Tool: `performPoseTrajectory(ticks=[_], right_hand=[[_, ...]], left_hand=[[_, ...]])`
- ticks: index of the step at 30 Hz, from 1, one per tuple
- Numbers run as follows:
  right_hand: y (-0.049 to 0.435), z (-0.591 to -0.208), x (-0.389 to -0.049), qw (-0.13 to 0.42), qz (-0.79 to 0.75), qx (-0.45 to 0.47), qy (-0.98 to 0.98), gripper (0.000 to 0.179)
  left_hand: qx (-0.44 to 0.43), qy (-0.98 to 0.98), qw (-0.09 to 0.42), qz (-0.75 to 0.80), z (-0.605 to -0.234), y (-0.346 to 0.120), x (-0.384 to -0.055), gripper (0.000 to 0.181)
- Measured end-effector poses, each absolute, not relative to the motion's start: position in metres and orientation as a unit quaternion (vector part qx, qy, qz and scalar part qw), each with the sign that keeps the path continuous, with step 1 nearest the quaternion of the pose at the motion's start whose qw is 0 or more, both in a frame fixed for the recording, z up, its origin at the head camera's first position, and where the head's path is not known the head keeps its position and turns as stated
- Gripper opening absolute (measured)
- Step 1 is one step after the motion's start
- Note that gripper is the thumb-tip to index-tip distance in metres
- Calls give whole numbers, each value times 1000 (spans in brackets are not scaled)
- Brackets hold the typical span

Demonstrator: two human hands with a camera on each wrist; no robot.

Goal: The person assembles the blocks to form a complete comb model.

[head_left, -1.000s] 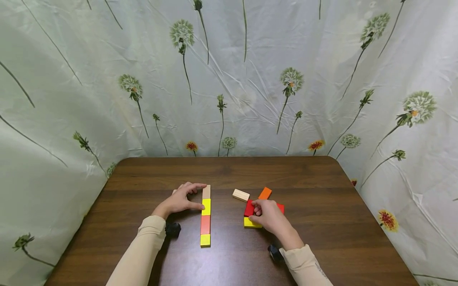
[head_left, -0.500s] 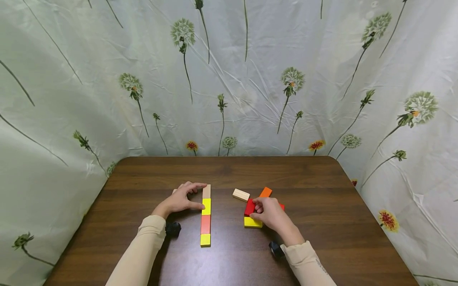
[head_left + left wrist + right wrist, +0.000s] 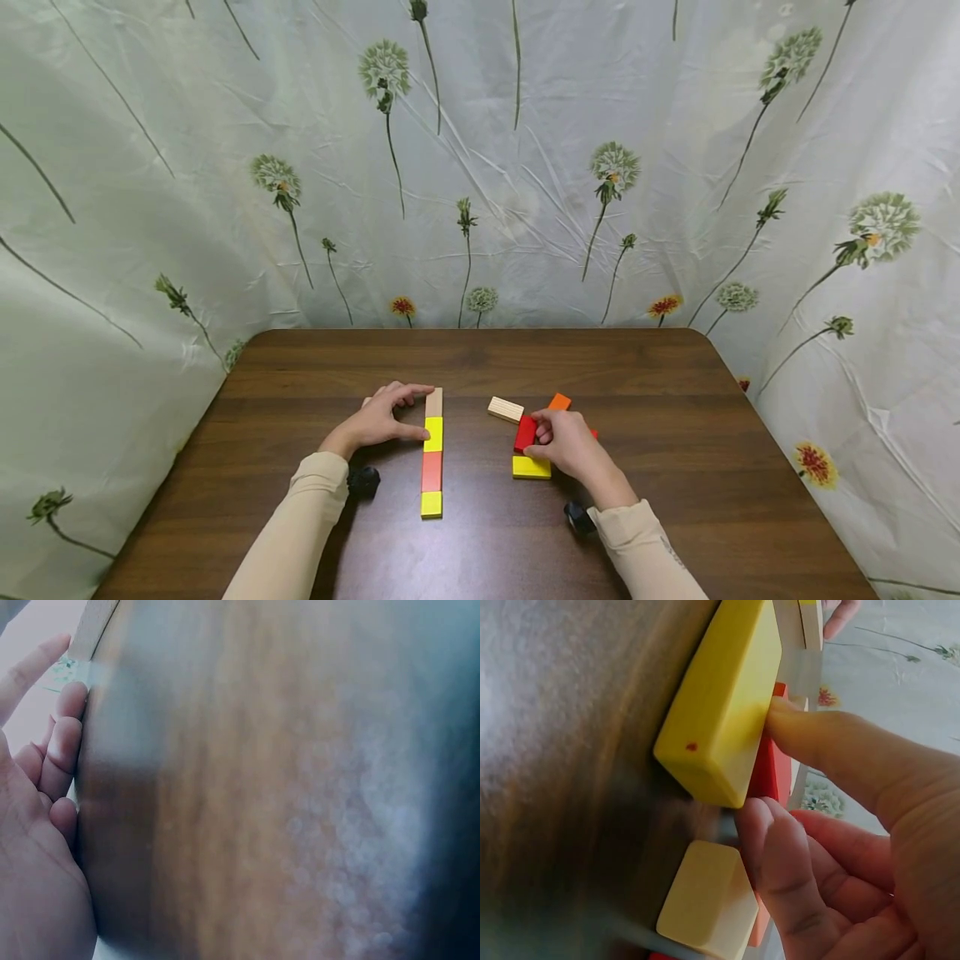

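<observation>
A straight row of flat blocks lies left of centre in the head view: a plain wood block at the far end, a yellow block, a salmon block and a small yellow block. My left hand touches it, forefinger at the plain block and thumb at the upper yellow one. On the right, my right hand pinches a red block between thumb and fingers. Right against its near end sits a yellow block, large in the right wrist view.
Beyond the right hand lie a ridged wood block and an orange block. Another red block is mostly hidden behind that hand. A pale block shows in the right wrist view. A floral curtain hangs behind the brown table.
My right hand has shifted slightly right, and the red block in its grip has moved a little the same way. The left hand and the row have stayed put.
</observation>
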State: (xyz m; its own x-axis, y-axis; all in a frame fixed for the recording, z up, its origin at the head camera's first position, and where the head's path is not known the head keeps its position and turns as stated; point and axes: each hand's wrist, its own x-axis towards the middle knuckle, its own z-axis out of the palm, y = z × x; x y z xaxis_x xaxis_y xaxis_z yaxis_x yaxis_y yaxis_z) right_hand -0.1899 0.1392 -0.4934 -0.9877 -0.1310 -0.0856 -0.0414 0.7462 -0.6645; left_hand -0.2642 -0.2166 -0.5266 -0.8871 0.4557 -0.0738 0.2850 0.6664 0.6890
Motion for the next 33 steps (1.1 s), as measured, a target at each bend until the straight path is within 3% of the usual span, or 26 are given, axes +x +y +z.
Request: performPoseTrajectory(ticks=[33], right_hand=[[144, -488, -192, 83, -367, -49, 925, 52]], left_hand=[[201, 902, 127, 360, -526, -217, -264, 79]])
